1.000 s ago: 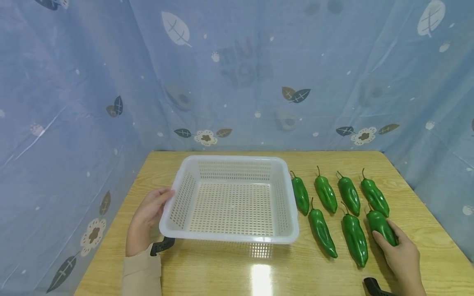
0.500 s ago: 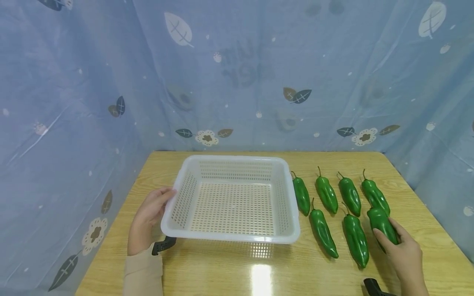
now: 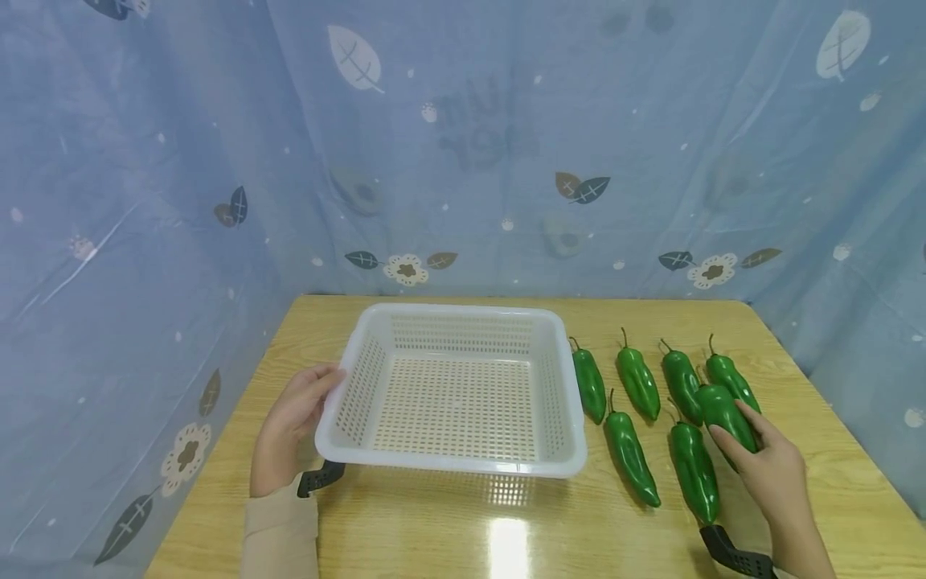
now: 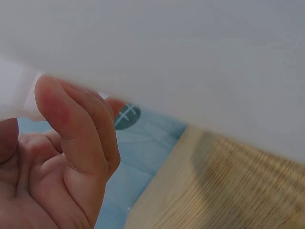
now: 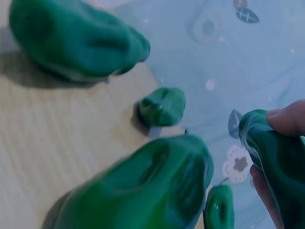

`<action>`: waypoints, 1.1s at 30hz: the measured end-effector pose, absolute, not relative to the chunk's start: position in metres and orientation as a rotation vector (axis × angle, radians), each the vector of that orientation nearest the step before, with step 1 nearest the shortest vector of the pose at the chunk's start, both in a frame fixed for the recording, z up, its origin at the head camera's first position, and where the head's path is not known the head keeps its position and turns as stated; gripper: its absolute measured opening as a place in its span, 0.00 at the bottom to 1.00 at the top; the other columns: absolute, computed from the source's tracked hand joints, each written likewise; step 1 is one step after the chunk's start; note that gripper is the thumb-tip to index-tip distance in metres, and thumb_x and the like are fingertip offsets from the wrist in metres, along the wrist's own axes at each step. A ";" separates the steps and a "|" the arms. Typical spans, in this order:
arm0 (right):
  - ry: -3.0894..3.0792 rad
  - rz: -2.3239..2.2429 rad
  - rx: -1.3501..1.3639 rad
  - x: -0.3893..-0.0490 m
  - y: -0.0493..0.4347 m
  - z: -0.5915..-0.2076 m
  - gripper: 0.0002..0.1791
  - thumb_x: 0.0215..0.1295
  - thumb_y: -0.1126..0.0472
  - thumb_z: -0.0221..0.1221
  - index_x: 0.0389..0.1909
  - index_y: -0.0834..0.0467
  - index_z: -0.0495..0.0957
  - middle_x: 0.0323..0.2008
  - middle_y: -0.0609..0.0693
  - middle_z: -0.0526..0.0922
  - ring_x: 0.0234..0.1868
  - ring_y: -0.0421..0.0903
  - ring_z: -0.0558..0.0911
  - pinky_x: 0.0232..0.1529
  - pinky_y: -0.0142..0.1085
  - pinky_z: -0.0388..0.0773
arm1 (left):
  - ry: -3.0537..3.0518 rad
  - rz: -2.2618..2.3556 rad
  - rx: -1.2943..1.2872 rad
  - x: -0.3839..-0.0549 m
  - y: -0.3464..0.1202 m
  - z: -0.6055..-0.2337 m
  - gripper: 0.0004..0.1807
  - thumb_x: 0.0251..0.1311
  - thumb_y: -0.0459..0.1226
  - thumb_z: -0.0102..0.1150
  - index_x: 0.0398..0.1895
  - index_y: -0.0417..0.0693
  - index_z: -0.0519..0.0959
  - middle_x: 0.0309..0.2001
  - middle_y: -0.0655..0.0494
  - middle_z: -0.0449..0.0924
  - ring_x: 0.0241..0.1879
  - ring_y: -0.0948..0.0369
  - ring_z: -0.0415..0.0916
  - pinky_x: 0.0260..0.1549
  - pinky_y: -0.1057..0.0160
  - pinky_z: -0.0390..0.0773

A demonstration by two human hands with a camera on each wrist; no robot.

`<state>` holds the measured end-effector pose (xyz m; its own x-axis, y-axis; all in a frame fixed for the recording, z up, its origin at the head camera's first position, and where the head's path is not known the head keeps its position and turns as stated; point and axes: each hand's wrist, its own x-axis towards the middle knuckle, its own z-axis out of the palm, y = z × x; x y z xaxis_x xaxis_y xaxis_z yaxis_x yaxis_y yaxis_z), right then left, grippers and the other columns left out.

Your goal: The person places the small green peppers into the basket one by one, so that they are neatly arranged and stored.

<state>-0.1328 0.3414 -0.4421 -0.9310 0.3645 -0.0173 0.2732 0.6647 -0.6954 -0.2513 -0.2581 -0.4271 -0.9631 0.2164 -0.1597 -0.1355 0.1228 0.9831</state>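
Green peppers between white basket and right grip

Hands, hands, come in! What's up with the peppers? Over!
Left hand grips basket. Right hand holds pepper. Several other peppers lie between pepper and basket.

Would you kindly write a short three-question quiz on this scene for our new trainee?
1. How many green peppers show in the head view, counting any held: A) five, B) seven or C) nine?
2. True or false: the right hand holds nothing.
3. Fill in: the left hand holds the ____.

Key:
1. B.
2. False; the right hand holds a green pepper.
3. White basket.
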 end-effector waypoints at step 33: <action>-2.726 1.069 -0.210 -0.165 0.283 -0.400 0.39 0.67 0.46 0.55 0.71 0.62 0.56 0.63 0.75 0.63 0.53 0.71 0.71 0.39 0.60 0.75 | 2.142 1.923 0.087 -0.251 -0.259 -0.427 0.28 0.71 0.43 0.45 0.63 0.28 0.62 0.40 0.54 0.83 0.38 0.60 0.83 0.37 0.60 0.83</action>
<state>-0.1652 0.2835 -0.3995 -0.9687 0.2059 0.1384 0.0569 0.7274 -0.6838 -0.2506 -0.2587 -0.4266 -0.9641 0.2170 -0.1533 -0.1290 0.1217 0.9841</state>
